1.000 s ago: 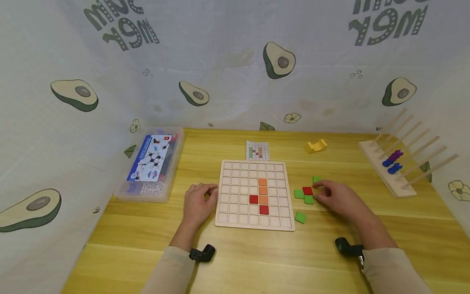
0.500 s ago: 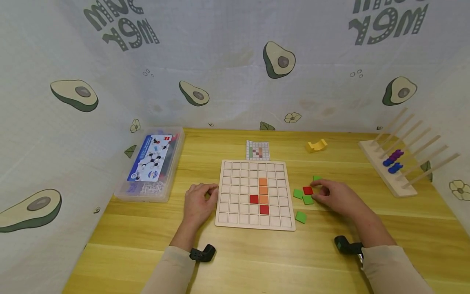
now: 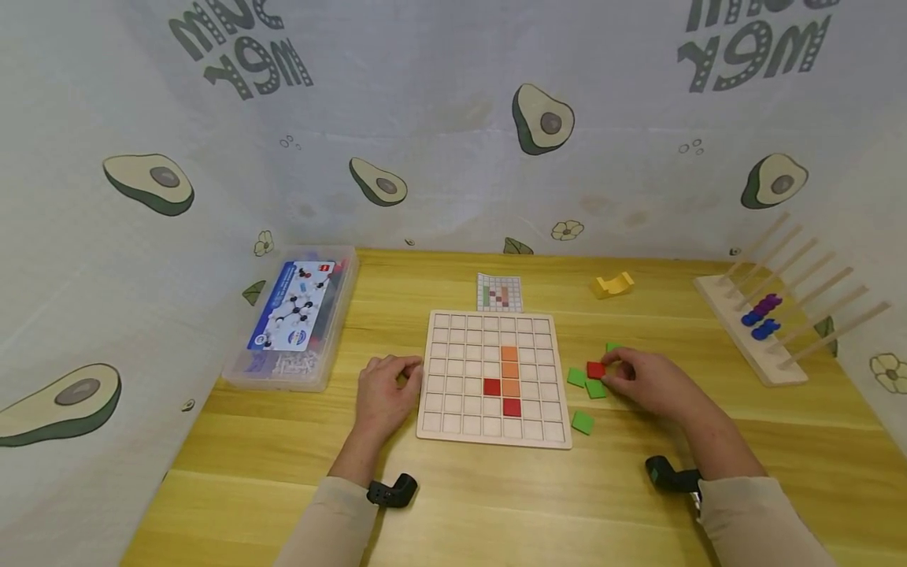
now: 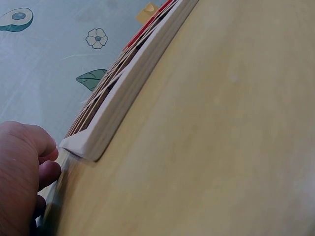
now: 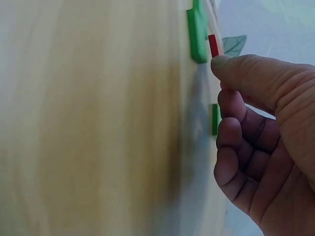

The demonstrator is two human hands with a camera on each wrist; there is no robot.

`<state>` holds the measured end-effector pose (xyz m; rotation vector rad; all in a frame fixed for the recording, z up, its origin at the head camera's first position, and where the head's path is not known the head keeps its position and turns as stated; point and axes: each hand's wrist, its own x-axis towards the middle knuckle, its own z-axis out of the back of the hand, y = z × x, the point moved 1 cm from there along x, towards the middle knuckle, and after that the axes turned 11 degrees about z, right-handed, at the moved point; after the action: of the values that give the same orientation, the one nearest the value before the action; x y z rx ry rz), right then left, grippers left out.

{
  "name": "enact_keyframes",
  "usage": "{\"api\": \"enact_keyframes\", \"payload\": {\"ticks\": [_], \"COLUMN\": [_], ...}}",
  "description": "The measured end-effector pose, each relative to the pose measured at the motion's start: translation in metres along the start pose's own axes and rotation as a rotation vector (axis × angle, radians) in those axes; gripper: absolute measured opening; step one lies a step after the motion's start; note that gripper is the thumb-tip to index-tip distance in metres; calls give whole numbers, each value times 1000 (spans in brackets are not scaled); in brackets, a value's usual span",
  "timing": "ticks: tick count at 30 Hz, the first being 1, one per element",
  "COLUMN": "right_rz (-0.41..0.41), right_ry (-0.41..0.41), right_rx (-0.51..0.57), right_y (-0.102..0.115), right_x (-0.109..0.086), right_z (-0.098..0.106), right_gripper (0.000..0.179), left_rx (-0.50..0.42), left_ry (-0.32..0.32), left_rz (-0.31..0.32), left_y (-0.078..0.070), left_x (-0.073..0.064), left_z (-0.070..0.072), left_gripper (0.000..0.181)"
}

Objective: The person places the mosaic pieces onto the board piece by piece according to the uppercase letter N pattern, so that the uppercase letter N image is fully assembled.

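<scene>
My right hand point(image 3: 648, 379) pinches a small red square tile point(image 3: 596, 370) between thumb and index finger; in the right wrist view the tile point(image 5: 213, 45) sticks out past the thumb tip. Several green tiles point(image 3: 595, 388) lie around it, one point(image 3: 612, 347) partly hidden by the fingers. My left hand point(image 3: 386, 394) rests on the table with loosely bent fingers, its fingertips at the left edge of a wooden grid board point(image 3: 453, 428). In the left wrist view those fingers are by the board's corner point(image 4: 88, 145). Orange tiles point(image 3: 510, 370) and two red tiles point(image 3: 512, 407) sit in the grid.
A printed pattern card point(image 3: 499, 293) lies behind the board. Further right are a yellow curved block point(image 3: 612, 285) and a wooden peg stand point(image 3: 753, 335) with blue and purple pieces. A clear plastic case point(image 3: 286, 319) stands at the left. A patterned cloth hangs behind the table.
The red tile has shifted slightly at my right fingertips, and the green tiles beside it have spread slightly apart from it. My left hand stays in place.
</scene>
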<state>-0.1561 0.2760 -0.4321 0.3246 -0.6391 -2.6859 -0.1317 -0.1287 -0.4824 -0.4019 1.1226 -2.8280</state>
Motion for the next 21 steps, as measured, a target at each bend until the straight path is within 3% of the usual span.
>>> {"api": "enact_keyframes", "payload": {"ticks": [5, 12, 21], "right_rz": [-2, 89, 136], "right_ry": [-18, -53, -13], "right_rx": [-1, 3, 28], "right_y": [12, 39, 67], "right_x": [0, 7, 20], "right_z": [3, 1, -15], "right_gripper": [35, 27, 27], "left_rx": [1, -7, -6], "left_ry": [0, -9, 0], "left_rz": [-1, -12, -5], "left_y": [1, 4, 3], "left_x": [0, 0, 1], "left_z": [0, -2, -1], "left_gripper": [18, 18, 19]}}
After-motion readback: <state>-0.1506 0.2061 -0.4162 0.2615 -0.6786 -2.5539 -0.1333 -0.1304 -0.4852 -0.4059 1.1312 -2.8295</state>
